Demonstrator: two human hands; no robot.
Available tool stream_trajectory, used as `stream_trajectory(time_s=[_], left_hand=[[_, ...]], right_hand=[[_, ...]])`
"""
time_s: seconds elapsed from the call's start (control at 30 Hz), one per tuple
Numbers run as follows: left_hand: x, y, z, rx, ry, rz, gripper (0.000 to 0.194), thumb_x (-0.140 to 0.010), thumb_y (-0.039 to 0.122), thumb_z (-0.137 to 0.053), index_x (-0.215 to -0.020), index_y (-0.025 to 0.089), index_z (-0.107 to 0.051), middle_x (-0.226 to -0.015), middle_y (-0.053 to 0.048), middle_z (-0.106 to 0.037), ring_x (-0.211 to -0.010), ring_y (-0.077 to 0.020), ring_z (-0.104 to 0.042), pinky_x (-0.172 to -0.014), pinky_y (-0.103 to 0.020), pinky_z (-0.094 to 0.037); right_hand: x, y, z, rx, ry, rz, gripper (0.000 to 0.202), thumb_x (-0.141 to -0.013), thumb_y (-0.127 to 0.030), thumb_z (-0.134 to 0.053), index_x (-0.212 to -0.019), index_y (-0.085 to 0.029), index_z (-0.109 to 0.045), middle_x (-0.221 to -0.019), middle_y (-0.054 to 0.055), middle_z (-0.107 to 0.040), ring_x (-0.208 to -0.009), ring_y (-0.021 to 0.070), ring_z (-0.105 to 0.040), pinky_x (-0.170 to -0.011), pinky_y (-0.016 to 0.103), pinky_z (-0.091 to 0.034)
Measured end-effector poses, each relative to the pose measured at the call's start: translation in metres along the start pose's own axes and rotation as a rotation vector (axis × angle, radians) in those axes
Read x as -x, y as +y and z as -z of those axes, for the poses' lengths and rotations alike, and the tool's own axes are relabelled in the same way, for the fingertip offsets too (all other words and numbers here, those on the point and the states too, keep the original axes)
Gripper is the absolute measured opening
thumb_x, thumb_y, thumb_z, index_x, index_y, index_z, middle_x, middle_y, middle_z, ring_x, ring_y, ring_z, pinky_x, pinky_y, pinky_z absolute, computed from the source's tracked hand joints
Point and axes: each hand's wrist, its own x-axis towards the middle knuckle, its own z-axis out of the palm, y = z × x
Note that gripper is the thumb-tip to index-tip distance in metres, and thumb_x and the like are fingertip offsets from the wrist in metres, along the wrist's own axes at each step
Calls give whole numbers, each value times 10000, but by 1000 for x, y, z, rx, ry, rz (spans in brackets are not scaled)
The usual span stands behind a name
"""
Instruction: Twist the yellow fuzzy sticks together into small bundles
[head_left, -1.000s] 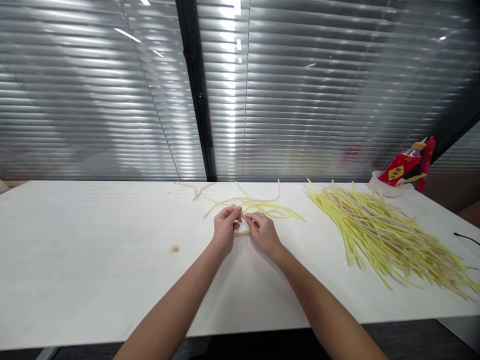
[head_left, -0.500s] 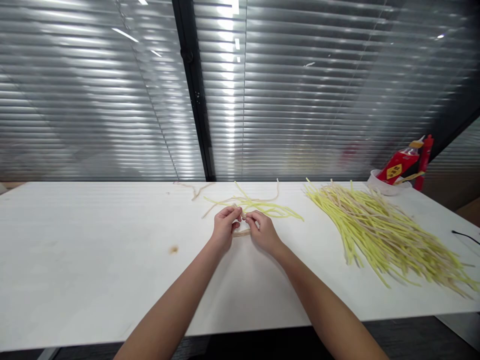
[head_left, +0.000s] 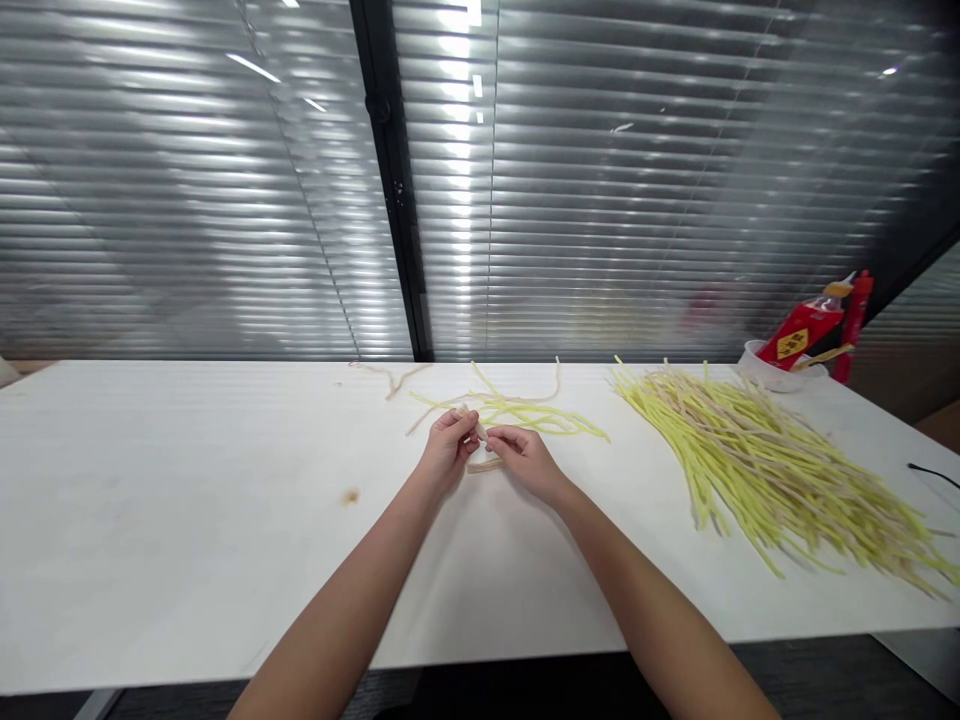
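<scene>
My left hand (head_left: 446, 448) pinches a beige pipe cleaner (head_left: 481, 432), which looks bent or coiled into a short piece, its tip poking up past the fingers. Close on its right, my right hand (head_left: 527, 462) has thumb and forefinger closed at the lower end of that piece. Fingers hide much of its shape. Just below, between the hands, a folded beige strand (head_left: 484, 467) shows; whether it joins the held piece I cannot tell. Behind the hands lie several loose yellow pipe cleaners (head_left: 570, 420) and a long beige one (head_left: 556, 385).
A big heap of yellow and beige pipe cleaners (head_left: 765, 470) covers the right of the white table (head_left: 187, 560). Behind it a clear plastic tub (head_left: 765, 375) holds a red bottle (head_left: 799, 335). A bent beige stem (head_left: 405, 380) lies at the back, before the blinds (head_left: 600, 200).
The left fingers have shifted slightly up and left, showing more of the beige piece. My right hand has opened a small gap from the left, still pinching. The view has turned a little.
</scene>
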Motion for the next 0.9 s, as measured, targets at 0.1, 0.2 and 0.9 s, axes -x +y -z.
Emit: stream_trajectory(time_s=[0.1, 0.2, 0.9], left_hand=[[0, 0, 0, -34, 23, -39, 359, -548, 300, -815, -573, 144, -493, -487, 49, -494, -456, -39, -418, -441, -155, -311], [1, 0, -2, -85, 31, -77, 364, -556, 299, -808, -540, 144, -479, -488, 44, -500, -470, -43, -423, -463, -168, -319], [3, -1, -3, -79, 30, -37, 364, -553, 311, -808, -525, 149, -483, -513, 45, -492, -502, -51, -440, -512, -184, -346]], right_hand=[[1, 0, 0, -22, -3, -44, 281, -787, -393, -595, -929, -169, -685, -895, 39, -675, -813, 168, -579, -756, 303, -440], [1, 0, 1, 15, 17, -49, 289, -776, -387, -606, -925, -158, -701, -876, 37, -684, -793, 171, -580, -742, 312, -442], [2, 1, -4, 168, 162, -9, 187, -764, -330, -594, -814, -176, -686, -806, 42, -696, -760, 178, -625, -669, 272, -469]])
